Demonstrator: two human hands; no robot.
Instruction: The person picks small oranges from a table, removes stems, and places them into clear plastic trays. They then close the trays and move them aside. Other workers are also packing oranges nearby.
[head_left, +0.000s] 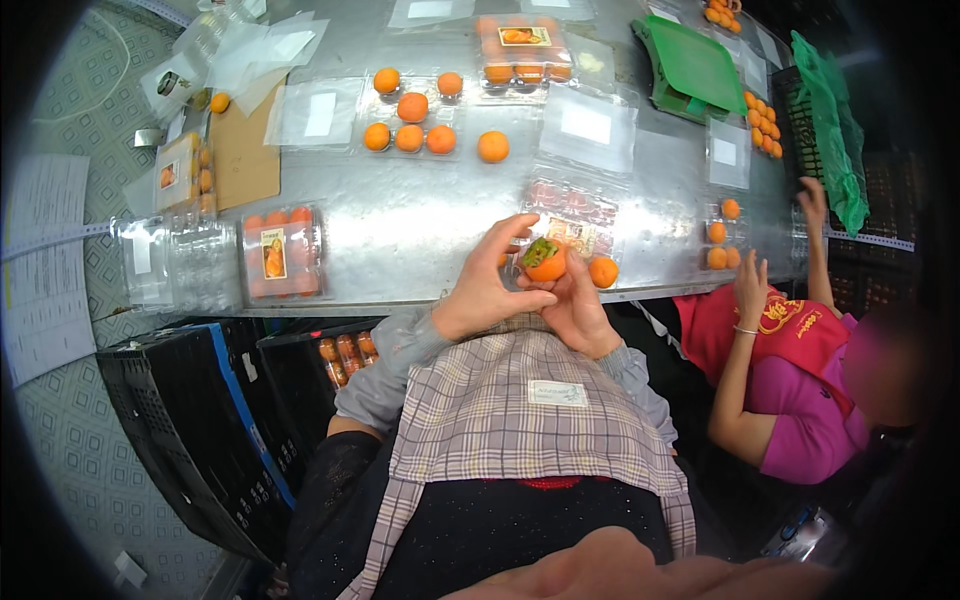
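Note:
My right hand (581, 315) holds an orange persimmon (551, 268) with its green calyx turned up, the thumb pressed to its side. To the left of the fruit is my left hand (480, 281), its thumb and fingers spread apart; it appears to grip nothing. Just beyond the hands lies a clear plastic clamshell tray (615, 206) with a printed label (574, 234); the hands partly hide it. Its contents are hard to make out through glare. A loose persimmon (603, 271) rests to the right of my right hand. Another shows only partly behind my left fingers.
On the metal table (390, 225) stand a filled clamshell (281, 253), a stacked filled pack (523, 49), a tray of several persimmons (412, 107) and a green plastic stand (694, 67). Black crates (187, 420) are at lower left. A co-worker (795, 375) works at right.

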